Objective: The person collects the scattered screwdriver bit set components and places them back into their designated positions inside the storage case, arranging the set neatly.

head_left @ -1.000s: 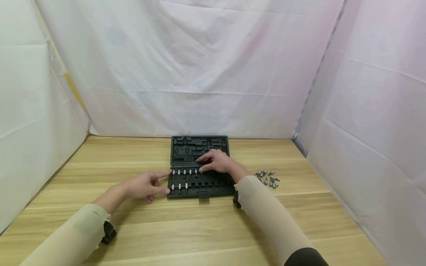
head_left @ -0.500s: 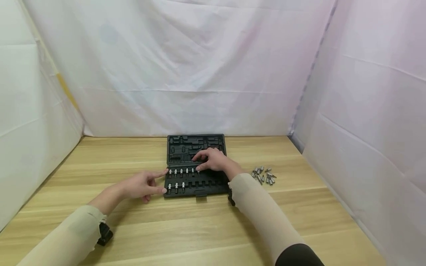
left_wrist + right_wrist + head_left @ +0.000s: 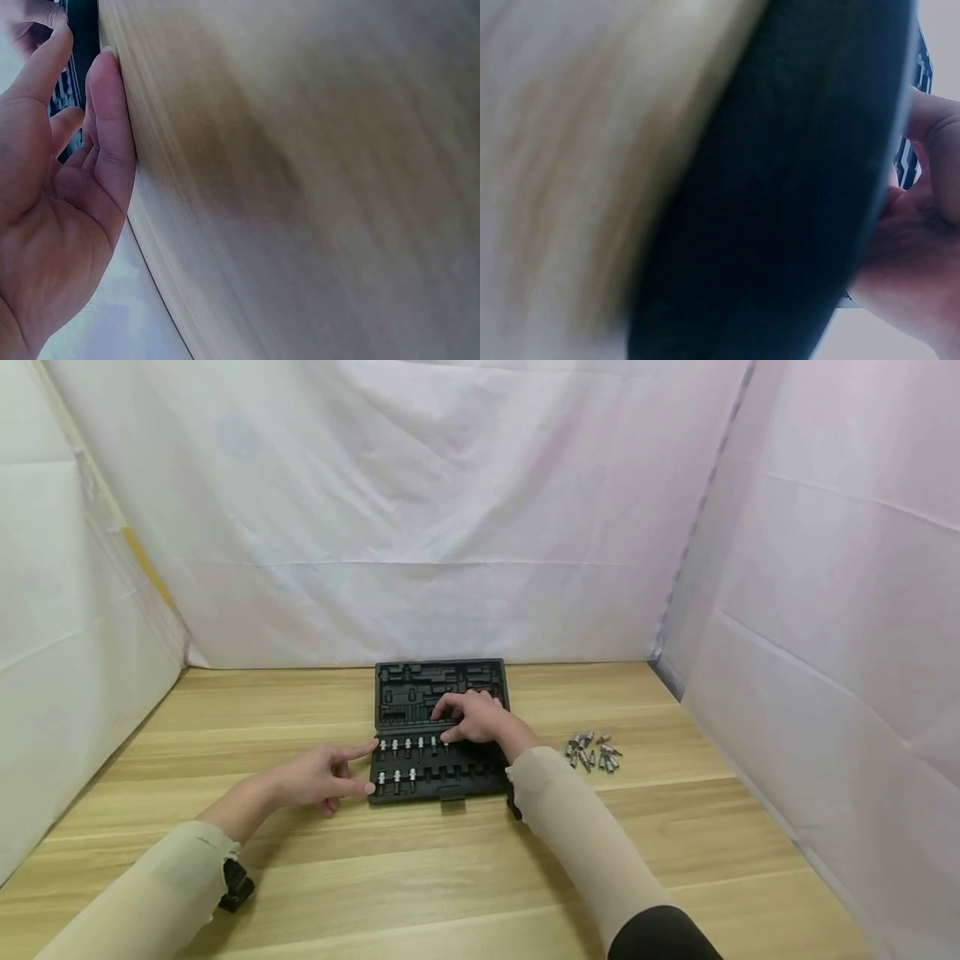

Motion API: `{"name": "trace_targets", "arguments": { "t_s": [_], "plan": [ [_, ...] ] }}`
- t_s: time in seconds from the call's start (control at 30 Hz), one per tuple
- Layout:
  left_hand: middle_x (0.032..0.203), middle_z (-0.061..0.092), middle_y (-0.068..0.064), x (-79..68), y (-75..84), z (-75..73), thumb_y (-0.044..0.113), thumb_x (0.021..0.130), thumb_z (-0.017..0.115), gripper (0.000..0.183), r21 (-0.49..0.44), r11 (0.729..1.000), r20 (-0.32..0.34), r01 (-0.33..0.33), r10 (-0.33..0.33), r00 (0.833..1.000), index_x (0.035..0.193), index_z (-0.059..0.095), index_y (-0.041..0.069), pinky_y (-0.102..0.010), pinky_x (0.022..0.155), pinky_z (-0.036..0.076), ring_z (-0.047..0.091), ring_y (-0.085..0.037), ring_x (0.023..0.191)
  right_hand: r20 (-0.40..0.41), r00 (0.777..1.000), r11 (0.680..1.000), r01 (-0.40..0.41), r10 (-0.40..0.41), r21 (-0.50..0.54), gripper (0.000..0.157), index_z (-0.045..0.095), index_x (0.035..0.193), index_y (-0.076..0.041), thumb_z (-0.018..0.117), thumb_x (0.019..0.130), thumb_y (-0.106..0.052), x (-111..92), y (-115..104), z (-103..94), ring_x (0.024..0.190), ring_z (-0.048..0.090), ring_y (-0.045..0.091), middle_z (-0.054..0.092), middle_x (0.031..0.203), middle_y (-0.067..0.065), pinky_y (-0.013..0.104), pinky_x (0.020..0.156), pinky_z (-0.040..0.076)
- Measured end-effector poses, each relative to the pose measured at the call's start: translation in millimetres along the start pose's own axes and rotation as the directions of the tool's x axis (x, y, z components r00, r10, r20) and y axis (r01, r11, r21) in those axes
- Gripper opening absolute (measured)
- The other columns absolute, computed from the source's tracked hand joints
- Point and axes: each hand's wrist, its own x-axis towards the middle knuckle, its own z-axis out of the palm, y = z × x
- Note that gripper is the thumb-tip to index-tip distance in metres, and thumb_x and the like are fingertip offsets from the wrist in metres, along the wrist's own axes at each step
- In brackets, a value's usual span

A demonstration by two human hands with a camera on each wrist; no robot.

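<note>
A black plastic bit-socket case (image 3: 420, 797) lies opened flat on the table. Silver bit sockets (image 3: 408, 746) stand in the left of its upper row, with three more (image 3: 397, 779) in the lower row. My left hand (image 3: 318, 777) touches the case's left edge with extended index finger and thumb, other fingers folded under. My right hand (image 3: 480, 717) reaches over the case. Its thumb tip rests on the sixth upper-row bit socket (image 3: 447, 746), while the index finger arches apart from it towards the lid. In the right wrist view the case wall (image 3: 780, 187) hides the fingertips.
Several loose bit sockets (image 3: 573, 745) lie in a small pile on the wooden table (image 3: 360, 877), right of the case. Moulded recesses fill the lid (image 3: 397, 675). White sheets (image 3: 420, 610) hang behind and at both sides.
The head view has shifted slightly, moving the scene a little left. Both hands keep almost the same place on the case, and the right thumb stays at the sixth bit socket.
</note>
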Motion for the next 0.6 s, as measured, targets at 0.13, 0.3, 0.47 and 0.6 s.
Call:
{"name": "trace_targets", "arguments": {
  "t_s": [0.13,0.3,0.47,0.6],
  "plan": [
    [0.081,0.055,-0.006,0.8,1.1,-1.1,0.032,0.102,0.081,0.091,0.005,1.0,0.002,-0.001,0.001,1.0,0.174,0.029,0.014,-0.039,0.062,0.067,0.063,-0.021,0.068,-0.001,1.0,1.0,-0.012,0.012,-0.018,0.034,0.068,0.136,-0.038,0.079,0.103,-0.035,0,-4,-1.8,0.147,0.044,0.038,0.062,0.148,0.006,0.067,0.133,0.026],
    [0.08,0.055,-0.006,-0.1,2.2,-2.3,0.032,0.102,0.082,0.091,0.005,1.0,0.002,0.004,-0.004,1.0,0.174,0.029,0.013,-0.039,0.063,0.068,0.064,-0.021,0.067,0.002,1.0,1.0,-0.02,0.02,-0.021,0.034,0.068,0.136,-0.037,0.078,0.104,-0.034,-1,-9,-2.1,0.144,0.043,0.039,0.06,0.147,0.007,0.065,0.129,0.031],
    [0.08,0.055,-0.006,-0.7,2.5,-3.9,0.033,0.102,0.081,0.091,0.018,1.0,0.007,-0.001,0.001,1.0,0.174,0.029,0.013,-0.038,0.062,0.067,0.064,-0.02,0.066,0.002,1.0,0.999,-0.031,0.031,-0.007,0.033,0.067,0.135,-0.036,0.078,0.105,-0.033,0,-11,-1.7,0.14,0.043,0.039,0.059,0.146,0.008,0.064,0.126,0.033],
    [0.08,0.054,-0.005,0.7,1.8,-3.2,0.033,0.103,0.081,0.09,0.016,1.0,0.012,-0.009,0.009,1.0,0.174,0.029,0.013,-0.038,0.062,0.067,0.063,-0.02,0.066,0.0,0.999,0.999,-0.044,0.044,0.002,0.032,0.067,0.134,-0.037,0.078,0.104,-0.032,-1,-10,-0.5,0.137,0.044,0.038,0.058,0.143,0.008,0.061,0.122,0.035]
  ]
}}
